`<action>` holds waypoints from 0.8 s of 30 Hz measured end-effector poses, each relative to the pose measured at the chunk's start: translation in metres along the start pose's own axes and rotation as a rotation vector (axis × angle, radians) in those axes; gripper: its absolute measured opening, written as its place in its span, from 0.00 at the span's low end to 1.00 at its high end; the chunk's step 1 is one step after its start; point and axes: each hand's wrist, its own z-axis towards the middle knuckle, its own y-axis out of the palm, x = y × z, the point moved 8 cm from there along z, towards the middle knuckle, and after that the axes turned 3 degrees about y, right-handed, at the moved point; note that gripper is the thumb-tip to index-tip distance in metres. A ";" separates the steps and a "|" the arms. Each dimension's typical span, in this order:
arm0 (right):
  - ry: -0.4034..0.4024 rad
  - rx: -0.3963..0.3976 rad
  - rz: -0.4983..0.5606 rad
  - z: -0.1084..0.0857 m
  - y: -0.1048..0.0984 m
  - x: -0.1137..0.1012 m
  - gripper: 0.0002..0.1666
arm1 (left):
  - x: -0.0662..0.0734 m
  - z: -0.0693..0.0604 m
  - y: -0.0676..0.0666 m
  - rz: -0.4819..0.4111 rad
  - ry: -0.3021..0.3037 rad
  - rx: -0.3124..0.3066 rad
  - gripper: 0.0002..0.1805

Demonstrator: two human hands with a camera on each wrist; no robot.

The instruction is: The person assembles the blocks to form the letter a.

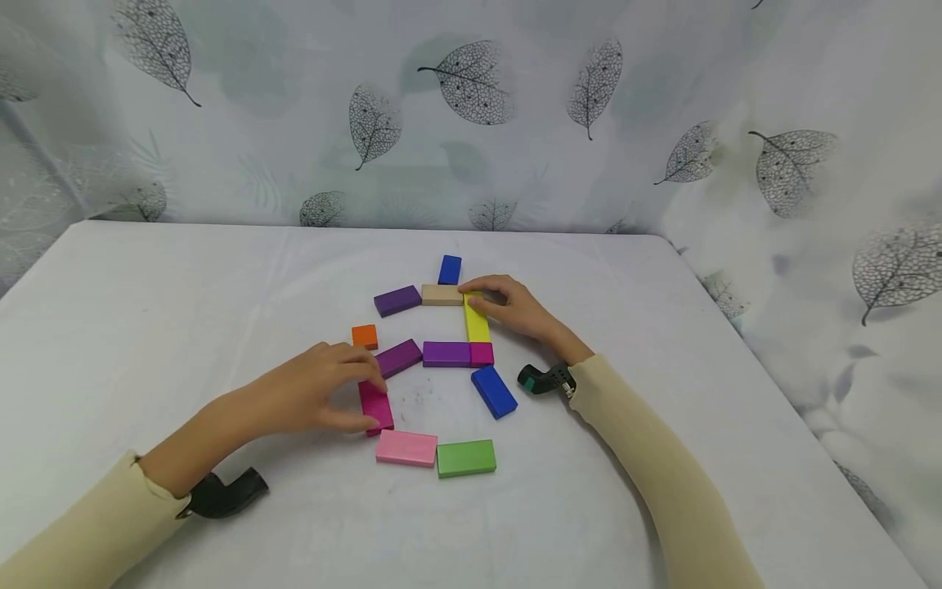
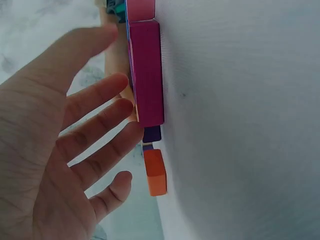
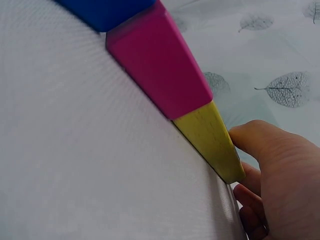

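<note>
My left hand point(image 1: 316, 388) is spread over a magenta block point(image 1: 376, 406), thumb by its near end and fingers by its far end. In the left wrist view, the fingers point(image 2: 107, 112) are loosely extended beside that block; whether they touch it I cannot tell. My right hand point(image 1: 511, 307) pinches the far end of a yellow block point(image 1: 477, 323), its index fingertip beside a tan block point(image 1: 441, 295). The thumb lies against the yellow block in the right wrist view, with the other fingers partly hidden. A small magenta block point(image 1: 482, 354) meets the yellow block's near end.
Purple blocks point(image 1: 446, 354), blue blocks point(image 1: 494, 392), an orange block point(image 1: 364, 336), a pink block point(image 1: 406, 448) and a green block point(image 1: 467, 458) lie flat around the hands. The white table point(image 1: 184, 286) ends at a leaf-patterned curtain point(image 1: 471, 164).
</note>
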 end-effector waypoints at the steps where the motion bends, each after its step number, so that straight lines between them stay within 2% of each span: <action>1: 0.001 -0.001 -0.001 0.000 0.000 0.000 0.20 | -0.001 -0.002 0.000 -0.010 -0.010 -0.001 0.18; 5: 0.008 -0.003 -0.004 0.001 0.001 0.001 0.20 | -0.003 -0.006 0.003 -0.042 -0.050 -0.015 0.20; 9: 0.023 -0.002 -0.004 0.001 0.000 0.002 0.20 | -0.004 -0.007 0.004 -0.054 -0.057 -0.023 0.20; 24: 0.028 -0.007 0.004 0.000 0.000 0.000 0.20 | -0.005 -0.010 0.004 -0.082 -0.019 -0.061 0.18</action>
